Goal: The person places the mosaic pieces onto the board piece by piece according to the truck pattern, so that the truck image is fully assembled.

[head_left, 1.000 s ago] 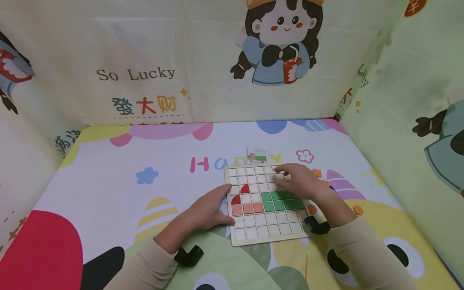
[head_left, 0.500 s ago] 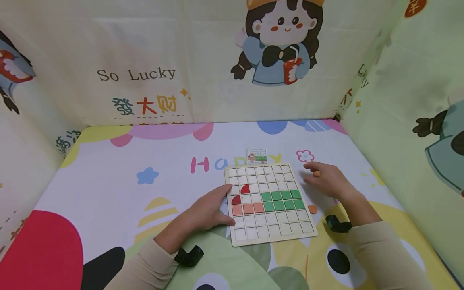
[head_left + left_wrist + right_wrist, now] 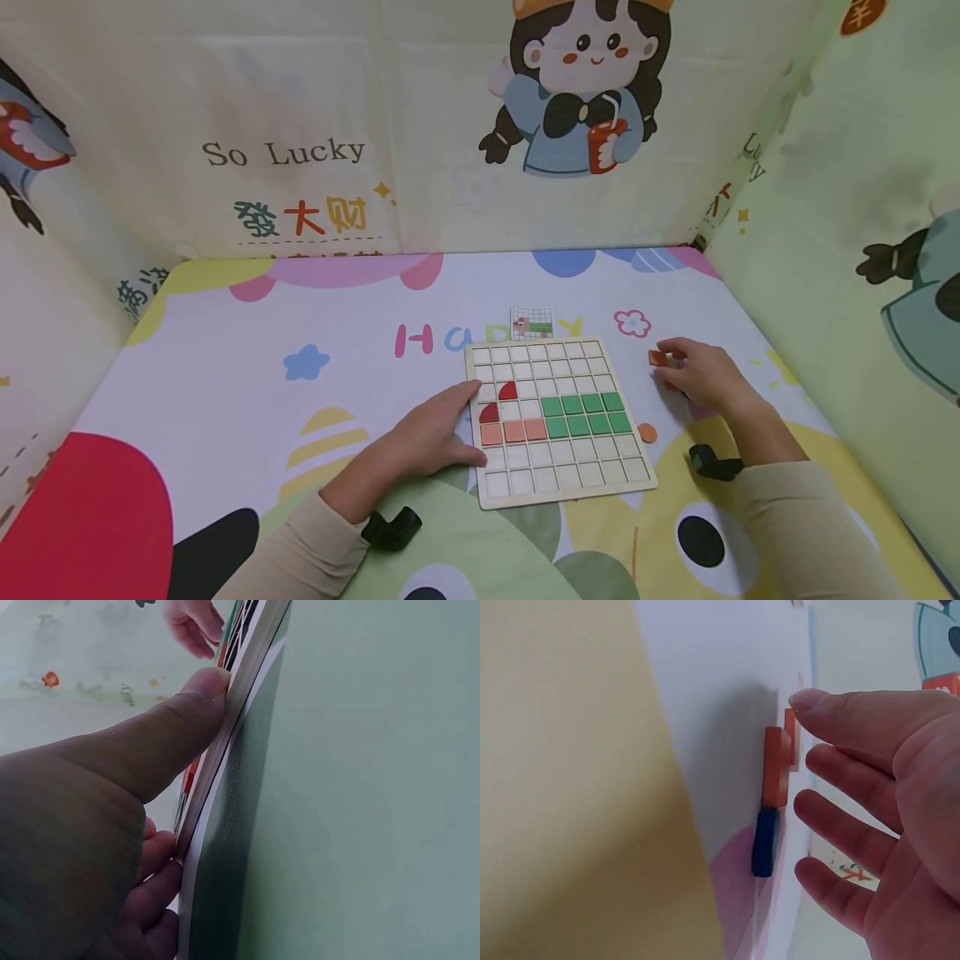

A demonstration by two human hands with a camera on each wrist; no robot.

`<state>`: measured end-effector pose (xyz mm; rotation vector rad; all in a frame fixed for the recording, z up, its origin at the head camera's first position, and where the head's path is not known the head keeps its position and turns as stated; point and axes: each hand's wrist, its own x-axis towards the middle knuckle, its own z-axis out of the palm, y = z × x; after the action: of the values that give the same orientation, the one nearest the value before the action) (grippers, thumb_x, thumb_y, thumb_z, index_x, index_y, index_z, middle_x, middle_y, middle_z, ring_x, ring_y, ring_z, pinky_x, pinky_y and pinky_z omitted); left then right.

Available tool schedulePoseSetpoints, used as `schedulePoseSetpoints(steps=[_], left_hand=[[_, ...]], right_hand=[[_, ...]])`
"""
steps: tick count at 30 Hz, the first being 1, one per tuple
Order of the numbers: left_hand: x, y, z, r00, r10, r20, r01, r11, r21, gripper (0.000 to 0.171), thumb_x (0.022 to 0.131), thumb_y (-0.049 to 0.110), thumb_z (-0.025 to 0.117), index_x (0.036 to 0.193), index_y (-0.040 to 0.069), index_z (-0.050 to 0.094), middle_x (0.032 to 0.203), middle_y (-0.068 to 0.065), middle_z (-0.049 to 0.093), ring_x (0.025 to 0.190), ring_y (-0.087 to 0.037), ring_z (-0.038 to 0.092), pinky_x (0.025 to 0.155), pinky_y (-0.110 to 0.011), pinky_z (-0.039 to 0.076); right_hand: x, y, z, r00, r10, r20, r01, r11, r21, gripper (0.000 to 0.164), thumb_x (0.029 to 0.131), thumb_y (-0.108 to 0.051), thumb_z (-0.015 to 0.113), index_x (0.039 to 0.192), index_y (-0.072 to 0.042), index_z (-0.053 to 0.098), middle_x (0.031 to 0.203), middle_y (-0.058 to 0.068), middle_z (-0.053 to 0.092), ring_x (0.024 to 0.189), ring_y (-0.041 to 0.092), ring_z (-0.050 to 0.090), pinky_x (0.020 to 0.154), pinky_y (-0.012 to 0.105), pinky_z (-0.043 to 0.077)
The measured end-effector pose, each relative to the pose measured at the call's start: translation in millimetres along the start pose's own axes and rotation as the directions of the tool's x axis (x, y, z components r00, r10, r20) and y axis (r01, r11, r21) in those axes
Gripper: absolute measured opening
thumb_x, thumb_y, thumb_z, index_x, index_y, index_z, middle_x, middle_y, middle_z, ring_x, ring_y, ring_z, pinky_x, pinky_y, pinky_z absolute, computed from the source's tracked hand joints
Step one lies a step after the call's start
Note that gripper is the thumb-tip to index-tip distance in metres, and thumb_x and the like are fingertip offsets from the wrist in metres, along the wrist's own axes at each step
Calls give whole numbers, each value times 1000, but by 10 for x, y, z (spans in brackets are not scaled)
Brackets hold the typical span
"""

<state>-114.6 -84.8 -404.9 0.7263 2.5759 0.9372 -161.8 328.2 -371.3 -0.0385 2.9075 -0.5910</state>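
Observation:
A light wooden grid board (image 3: pixel 566 494) lies flat on the table. It holds green square tiles (image 3: pixel 591 402), pink square tiles (image 3: pixel 513 431) and two red quarter-round tiles (image 3: pixel 507 390). Along the board's left edge rests my left hand (image 3: pixel 423 433), its straight thumb (image 3: pixel 184 712) touching the rim and its fingertips lower on the same edge. Right of the board, my right hand (image 3: pixel 701 377) hovers at an orange square tile (image 3: pixel 657 358), thumb and fingers spread apart. The right wrist view shows an orange tile (image 3: pixel 775 765) and a dark blue tile (image 3: pixel 765 841) beside those loose fingers.
Behind the board lies a small picture card (image 3: pixel 532 322) with a coloured grid pattern. One round orange piece (image 3: pixel 647 432) sits close to the board's right edge. A patterned cloth covers the table (image 3: pixel 225 358), and printed walls (image 3: pixel 420 125) stand around it.
My right hand has moved from over the board's upper right to the loose tiles on the right, uncovering the green tiles. The left hand and the board have stayed in place.

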Motion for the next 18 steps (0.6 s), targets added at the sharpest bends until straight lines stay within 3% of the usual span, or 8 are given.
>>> schedulePoseSetpoints(steps=[13, 18], left_hand=[[0, 2, -8, 1000, -2, -1, 2, 1000, -9, 98, 78, 36, 87, 153, 4, 34, 152, -9, 42, 138, -26, 40, 112, -42, 36], [1, -1, -3, 1000, -4, 1, 4, 1000, -7, 98, 78, 35, 87, 154, 4, 33, 152, -9, 42, 138, -27, 40, 112, -42, 36]], right_hand=[[6, -19, 60, 1000, 0, -3, 0, 1000, 30, 50, 95, -24, 69, 135, 4, 55, 122, 29, 61, 110, 44, 55, 87, 52, 53], [9, -52, 80, 1000, -12, -20, 13, 999, 29, 47, 95, -24, 68, 130, 5, 59, 121, 29, 63, 111, 45, 57, 89, 54, 51]])
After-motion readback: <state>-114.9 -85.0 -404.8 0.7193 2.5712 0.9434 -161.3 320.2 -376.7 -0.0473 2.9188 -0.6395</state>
